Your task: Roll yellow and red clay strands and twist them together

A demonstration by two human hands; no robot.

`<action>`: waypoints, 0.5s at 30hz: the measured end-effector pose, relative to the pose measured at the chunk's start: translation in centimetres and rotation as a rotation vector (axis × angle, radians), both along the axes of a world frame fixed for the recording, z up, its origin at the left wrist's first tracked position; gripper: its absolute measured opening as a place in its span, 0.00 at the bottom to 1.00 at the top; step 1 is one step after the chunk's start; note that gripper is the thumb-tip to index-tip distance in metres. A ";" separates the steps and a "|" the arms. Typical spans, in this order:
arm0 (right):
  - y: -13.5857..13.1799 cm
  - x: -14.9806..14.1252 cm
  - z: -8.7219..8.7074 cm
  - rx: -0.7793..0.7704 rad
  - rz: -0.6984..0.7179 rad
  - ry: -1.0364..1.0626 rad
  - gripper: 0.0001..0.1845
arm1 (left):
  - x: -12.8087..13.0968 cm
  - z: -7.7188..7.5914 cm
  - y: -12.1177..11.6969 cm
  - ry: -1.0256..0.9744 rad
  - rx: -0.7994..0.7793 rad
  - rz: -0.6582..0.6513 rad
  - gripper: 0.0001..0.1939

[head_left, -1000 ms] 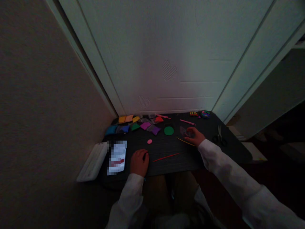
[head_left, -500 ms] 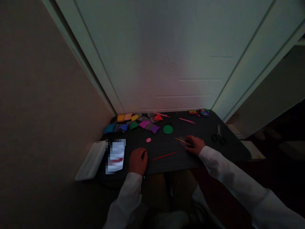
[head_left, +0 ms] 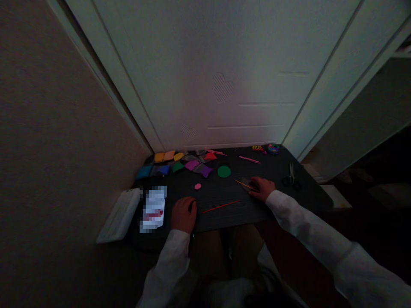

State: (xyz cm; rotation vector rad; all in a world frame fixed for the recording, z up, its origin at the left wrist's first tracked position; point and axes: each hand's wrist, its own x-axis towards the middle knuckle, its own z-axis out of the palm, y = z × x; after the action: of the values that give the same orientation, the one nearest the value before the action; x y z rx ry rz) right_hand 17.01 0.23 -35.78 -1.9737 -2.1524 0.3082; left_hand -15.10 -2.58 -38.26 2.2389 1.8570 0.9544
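Observation:
My right hand [head_left: 262,189] grips a small clear plastic piece [head_left: 246,184] low over the dark table. A thin yellow-orange strand [head_left: 241,184] runs from its left side toward my fingers; whether it lies under the plastic or is held too, I cannot tell. My left hand [head_left: 184,214] rests at the table's front edge with fingers curled in and nothing visible in them. Between the hands lies a thin red strand [head_left: 221,206]. Beyond it are a flat pink disc [head_left: 198,186] and a larger green disc [head_left: 224,171].
Several coloured packets [head_left: 176,167] line the back left of the table [head_left: 221,222]. Pink tweezers [head_left: 249,160], small colourful pieces [head_left: 272,149] and scissors [head_left: 291,177] lie to the right. Left of my left hand are a lit phone [head_left: 154,209] and a white box-like object [head_left: 118,216].
The whole view has shifted slightly. My right hand still has the clear plastic, with only a small change in its pose. The left hand stays where it was.

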 end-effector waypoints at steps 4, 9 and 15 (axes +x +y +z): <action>-0.1 -0.1 -0.2 0.021 0.054 -0.015 0.29 | 0.0 0.0 0.0 0.010 -0.005 0.000 0.13; 0.5 0.1 -0.1 -0.006 0.035 -0.013 0.33 | -0.2 -0.2 0.1 0.025 -0.006 0.011 0.13; 0.5 0.3 -0.3 -0.007 0.094 0.022 0.35 | -0.1 -0.2 0.1 0.022 -0.006 -0.007 0.13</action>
State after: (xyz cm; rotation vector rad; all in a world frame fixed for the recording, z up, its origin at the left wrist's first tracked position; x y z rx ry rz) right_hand 17.26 0.76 -36.07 -1.8671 -2.2370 0.3510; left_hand -15.23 -2.43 -38.44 2.2604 1.8564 0.9264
